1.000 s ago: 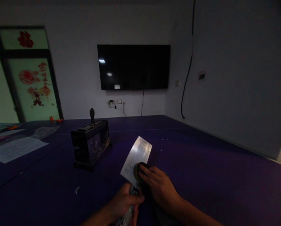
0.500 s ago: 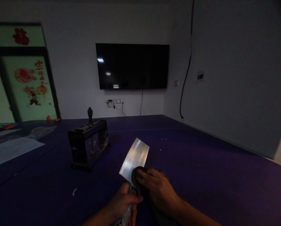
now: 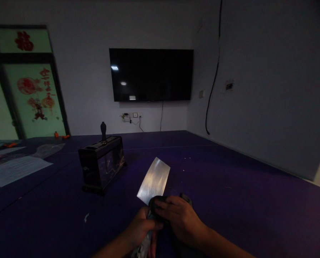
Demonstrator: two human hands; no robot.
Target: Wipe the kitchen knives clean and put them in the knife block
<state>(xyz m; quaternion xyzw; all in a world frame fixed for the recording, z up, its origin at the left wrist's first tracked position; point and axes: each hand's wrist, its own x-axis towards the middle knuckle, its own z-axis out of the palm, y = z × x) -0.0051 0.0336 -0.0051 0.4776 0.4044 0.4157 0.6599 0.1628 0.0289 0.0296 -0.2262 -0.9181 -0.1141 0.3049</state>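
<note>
In the lower middle, a cleaver (image 3: 154, 181) with a broad shiny blade points away from me, tilted to the right. My left hand (image 3: 142, 227) is closed round its handle end, where grey patterned material shows below the fingers. A dark rounded pad-like tool (image 3: 156, 206) lies against the blade near the handle. My right hand (image 3: 183, 218) is closed over that tool, close beside my left hand; its exact kind is hard to tell in the dim light. Part of a dark grey object (image 3: 186, 197) shows behind my right knuckles.
A black box-shaped stand (image 3: 101, 165) with a dark knob-like handle on top stands left of the blade on the purple-blue tabletop (image 3: 243, 211). Paper sheets (image 3: 19, 170) and clear plastic (image 3: 47, 149) lie at far left. White scraps (image 3: 86, 217) dot the surface.
My right hand and the dark tool have slid a little down the blade toward the handle. The cleaver and my left hand are almost where they were.
</note>
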